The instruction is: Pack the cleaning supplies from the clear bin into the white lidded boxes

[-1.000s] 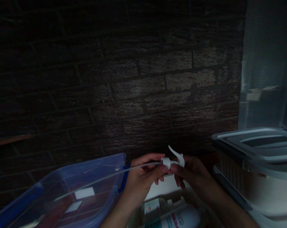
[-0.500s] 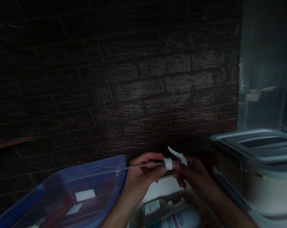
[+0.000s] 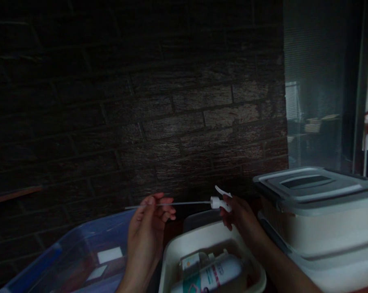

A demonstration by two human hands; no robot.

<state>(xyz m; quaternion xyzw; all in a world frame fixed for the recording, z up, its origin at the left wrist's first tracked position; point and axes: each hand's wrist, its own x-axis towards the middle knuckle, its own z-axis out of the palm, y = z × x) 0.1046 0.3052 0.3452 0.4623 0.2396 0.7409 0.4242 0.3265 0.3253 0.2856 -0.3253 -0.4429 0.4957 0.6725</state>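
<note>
A white spray trigger head (image 3: pixel 216 202) with a long thin tube (image 3: pixel 190 202) is held level in front of the brick wall. My right hand (image 3: pixel 240 211) is closed around the trigger head, its lever pointing up and left. My left hand (image 3: pixel 150 219) pinches the tube toward its free end, thumb against the fingers. Below my hands, an open cream bin (image 3: pixel 171 248) holds a white bottle with teal and red print (image 3: pixel 212 274) and a clear bottle with a pale label (image 3: pixel 191 260), both lying down.
On the left stands a clear blue-edged plastic box (image 3: pixel 80 232) with white labels. Stacked cream containers with a grey lid (image 3: pixel 318 183) stand at the right. Behind is a dark brick wall (image 3: pixel 177 122), with a glass panel (image 3: pixel 318 73) beside it.
My left hand has slid left along the tube, from beside the white collar to near the free end. My right hand still holds the trigger head. The view has turned slightly right.
</note>
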